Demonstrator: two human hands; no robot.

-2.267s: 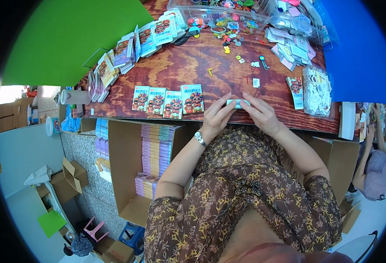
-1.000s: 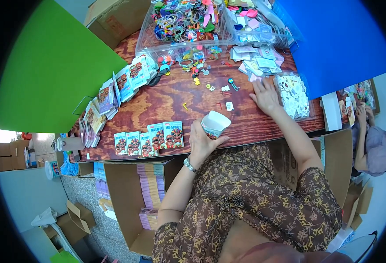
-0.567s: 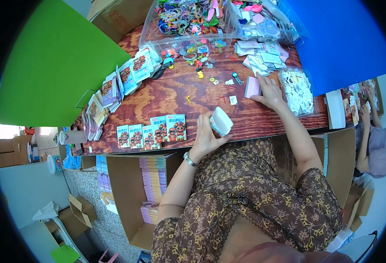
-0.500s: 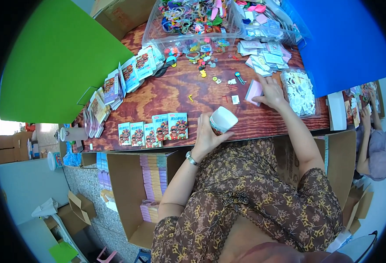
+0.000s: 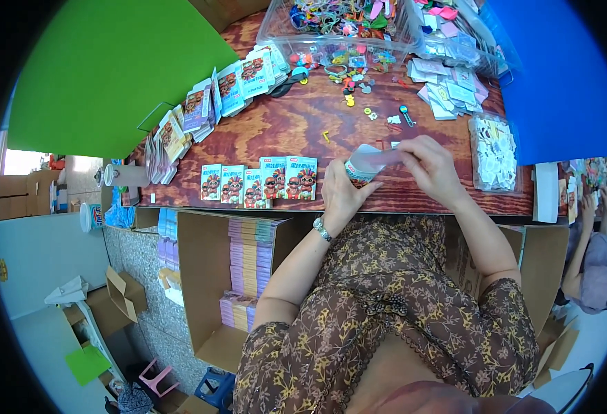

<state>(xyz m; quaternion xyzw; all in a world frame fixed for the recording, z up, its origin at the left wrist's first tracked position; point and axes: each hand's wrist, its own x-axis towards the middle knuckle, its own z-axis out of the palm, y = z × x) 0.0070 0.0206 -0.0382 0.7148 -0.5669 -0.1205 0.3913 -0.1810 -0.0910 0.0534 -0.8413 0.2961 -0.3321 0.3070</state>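
Note:
My left hand (image 5: 343, 188) grips a small open-topped box (image 5: 360, 176) with a printed outside, its mouth tipped up and to the right at the table's near edge. Closed around the end of a flat pinkish packet (image 5: 386, 158), my right hand (image 5: 429, 171) has it at the mouth of that box. Whether the packet's far end is inside the box is hard to make out. Left of my left hand, several light blue printed boxes (image 5: 301, 181) stand side by side. Beyond my right hand lie a teal clip-like trinket (image 5: 405, 115) and small loose pieces.
Flattened printed cartons (image 5: 229, 93) lean in a row at the left. Clear tubs (image 5: 341, 52) of colourful trinkets stand at the back, with loose packets (image 5: 448, 90) beside them. A plastic tray (image 5: 494, 152) of white pieces lies at the right. Green (image 5: 124, 83) and blue boards (image 5: 559, 83) flank the table.
My right hand has lifted the pinkish packet off the table and brought it left to the box's mouth. My left hand still holds the box. The whole view has shifted.

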